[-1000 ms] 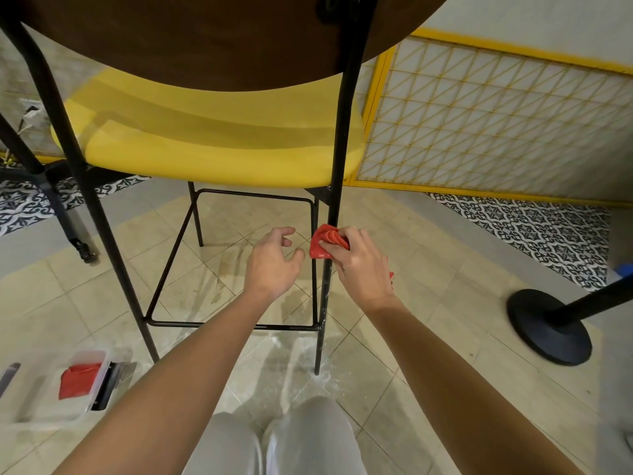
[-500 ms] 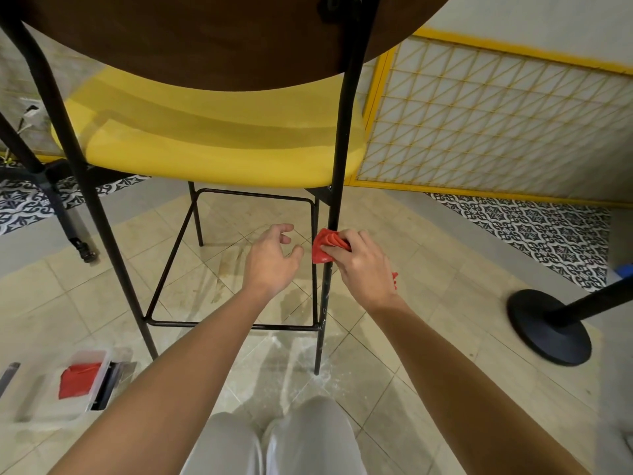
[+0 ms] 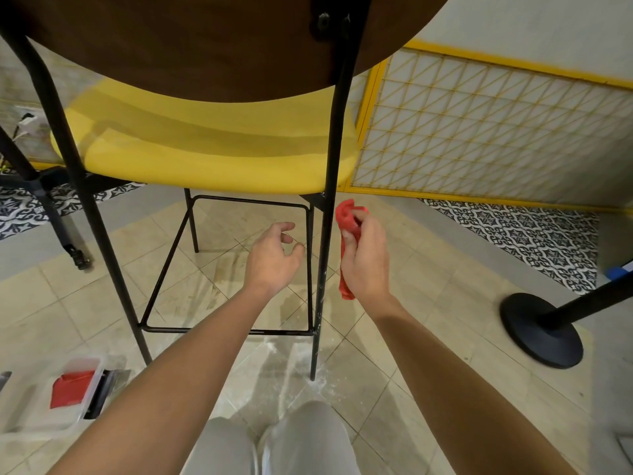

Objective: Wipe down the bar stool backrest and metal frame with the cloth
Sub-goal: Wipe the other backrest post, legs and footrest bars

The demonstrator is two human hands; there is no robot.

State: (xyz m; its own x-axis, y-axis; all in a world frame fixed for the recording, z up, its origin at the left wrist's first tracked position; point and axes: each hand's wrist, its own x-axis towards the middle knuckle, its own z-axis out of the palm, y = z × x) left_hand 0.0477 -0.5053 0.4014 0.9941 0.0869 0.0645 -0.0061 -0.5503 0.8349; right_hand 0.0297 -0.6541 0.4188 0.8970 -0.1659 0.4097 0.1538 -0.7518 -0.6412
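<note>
Right hand [image 3: 364, 255] hides much of the cloth [image 3: 346, 217].

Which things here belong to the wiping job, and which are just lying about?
In the job: crumpled red cloth in the right hand, dark brown wooden backrest, black metal stool frame.
Lying about: clear plastic tray, round black post base, yellow wire-grid panel.

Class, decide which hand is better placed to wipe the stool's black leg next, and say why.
Right. The right hand grips the red cloth close beside the black metal leg; the left hand holds nothing, on the leg's other side.
</note>
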